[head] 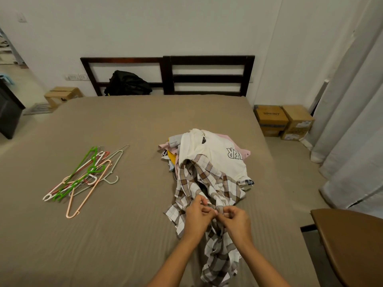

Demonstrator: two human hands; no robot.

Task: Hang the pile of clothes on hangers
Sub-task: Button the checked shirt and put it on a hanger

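Both hands on the plaid shirt (209, 183) — left hand (196, 212) & right hand (234, 219) close together, fingers curled, each pinching a bit of fabric at what looks like the front edge; button or not, can't tell. Shirt lies on the bed (124, 235) w/ its far end draped over the cream T-shirt (215, 160) atop the pile of clothes (172, 156).

Risks, as I judge:
- Lifting the shirt fast could drag the tee along & spill the pile.
- Fabric is twisted, so a hanger may go in the wrong opening.
- Hangers (87, 177) lie well apart to the left, tangled — grabbing one prob. lifts several.
- Near end trails toward the bed edge & may slip off.
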